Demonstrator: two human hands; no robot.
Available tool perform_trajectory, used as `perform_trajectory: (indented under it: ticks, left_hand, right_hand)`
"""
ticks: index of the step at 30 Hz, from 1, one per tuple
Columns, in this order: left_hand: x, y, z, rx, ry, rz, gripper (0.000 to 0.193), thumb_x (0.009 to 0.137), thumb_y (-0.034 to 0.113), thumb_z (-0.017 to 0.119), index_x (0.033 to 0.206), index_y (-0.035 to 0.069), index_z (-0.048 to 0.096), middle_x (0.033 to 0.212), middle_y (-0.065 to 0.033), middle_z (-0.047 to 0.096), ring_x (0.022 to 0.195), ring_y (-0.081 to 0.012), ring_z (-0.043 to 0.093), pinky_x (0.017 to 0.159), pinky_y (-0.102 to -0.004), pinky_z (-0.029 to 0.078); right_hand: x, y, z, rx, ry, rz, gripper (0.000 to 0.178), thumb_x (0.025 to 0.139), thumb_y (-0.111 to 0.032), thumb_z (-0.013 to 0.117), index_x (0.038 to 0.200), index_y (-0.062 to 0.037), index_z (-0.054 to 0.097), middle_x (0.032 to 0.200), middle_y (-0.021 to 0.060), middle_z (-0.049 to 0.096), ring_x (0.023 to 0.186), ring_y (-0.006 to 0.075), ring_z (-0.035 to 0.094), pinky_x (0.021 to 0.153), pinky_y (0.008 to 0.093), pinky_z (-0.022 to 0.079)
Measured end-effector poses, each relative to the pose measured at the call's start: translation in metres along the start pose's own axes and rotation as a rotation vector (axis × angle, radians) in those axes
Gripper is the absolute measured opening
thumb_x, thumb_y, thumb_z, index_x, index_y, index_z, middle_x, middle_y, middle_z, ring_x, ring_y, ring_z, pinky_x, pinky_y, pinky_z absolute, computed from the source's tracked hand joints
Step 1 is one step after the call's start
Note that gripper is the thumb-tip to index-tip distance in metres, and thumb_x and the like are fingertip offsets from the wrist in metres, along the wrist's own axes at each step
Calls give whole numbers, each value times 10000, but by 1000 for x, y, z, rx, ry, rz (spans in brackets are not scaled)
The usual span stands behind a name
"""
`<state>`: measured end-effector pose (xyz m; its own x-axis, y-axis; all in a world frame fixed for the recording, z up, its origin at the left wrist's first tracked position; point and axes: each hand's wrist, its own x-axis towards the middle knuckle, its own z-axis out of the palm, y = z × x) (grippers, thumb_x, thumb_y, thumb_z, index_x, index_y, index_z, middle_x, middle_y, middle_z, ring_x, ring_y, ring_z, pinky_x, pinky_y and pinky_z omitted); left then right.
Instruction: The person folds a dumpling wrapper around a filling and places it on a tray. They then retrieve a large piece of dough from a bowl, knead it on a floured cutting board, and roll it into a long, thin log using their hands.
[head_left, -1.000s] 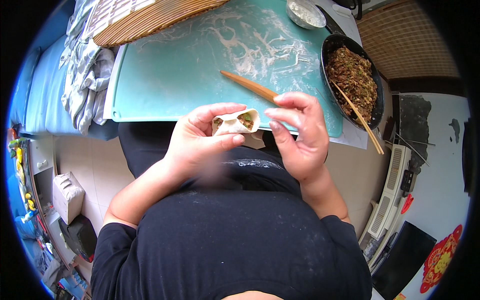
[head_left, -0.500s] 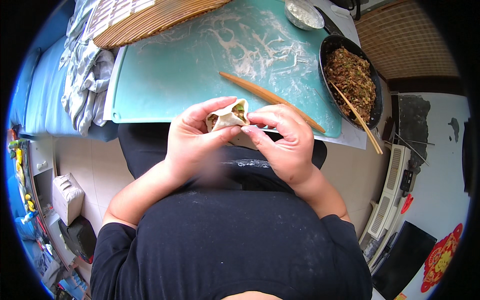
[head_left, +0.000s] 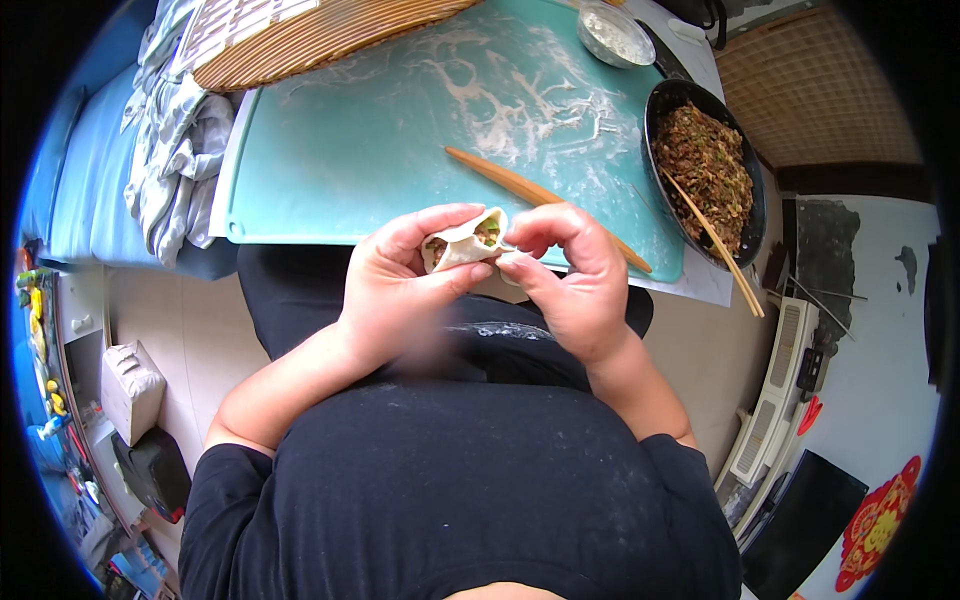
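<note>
A partly folded dumpling (head_left: 467,248) is pinched together at its middle, both ends gaping with brown and green filling showing. My left hand (head_left: 393,275) grips it, thumb along the near side and fingers along the far side. The bent thumb and forefinger of my right hand (head_left: 575,275) are at the dumpling's right edge; their exact contact is hard to make out. Beyond my hands, a wooden rolling pin (head_left: 500,178) lies slantwise on the floured turquoise mat (head_left: 330,170). To the right stands a black pan (head_left: 652,135) of minced filling (head_left: 705,165), with chopsticks (head_left: 715,235) resting in it.
A glass bowl of flour (head_left: 615,38) stands at the far right. A round slatted tray (head_left: 300,50) overlaps the mat's far left. Crumpled grey cloth (head_left: 190,150) lies on a blue sofa (head_left: 85,170) to the left. A white radiator (head_left: 775,400) is at the lower right.
Both hands have shifted slightly right with the dumpling, which has tilted; its middle is now pressed more closely together. The right fingertips have moved along its right edge.
</note>
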<state>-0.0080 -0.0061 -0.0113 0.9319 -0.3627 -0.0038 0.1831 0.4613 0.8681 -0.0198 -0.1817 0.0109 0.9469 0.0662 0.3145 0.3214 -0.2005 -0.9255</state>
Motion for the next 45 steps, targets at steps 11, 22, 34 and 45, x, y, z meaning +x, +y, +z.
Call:
perform_trajectory:
  ticks: [11,22,34,45]
  left_hand:
    - [-1,0,3,13,14,-27,437,762,-79,671,1153,0,491,1078,-85,592,991,-136,586,864,-261,491]
    - [-1,-2,1,5,-8,-32,399,790,-91,626,1157,-18,487,1172,-166,570,1038,-182,584,891,-305,503]
    - [0,3,2,60,-30,-31,383,797,-88,620,1152,-19,491,1190,-171,565,1055,-182,576,904,-308,494]
    - [-1,4,5,-42,-2,-53,375,787,-73,644,1128,3,506,1085,-95,598,967,-134,592,845,-264,499]
  right_hand:
    - [2,1,-2,-38,-110,33,290,722,-69,731,1004,-60,660,917,31,554,859,130,530,686,245,423]
    - [-2,-1,8,-83,12,-93,243,715,28,711,953,-14,678,877,61,600,807,150,558,683,252,460]
    - [2,-4,8,-205,22,-187,168,710,45,690,863,-23,683,841,52,611,786,169,541,674,267,450]
    - [4,-2,8,-154,-36,-89,318,748,-121,707,1048,-38,641,1168,121,538,1059,256,514,893,333,414]
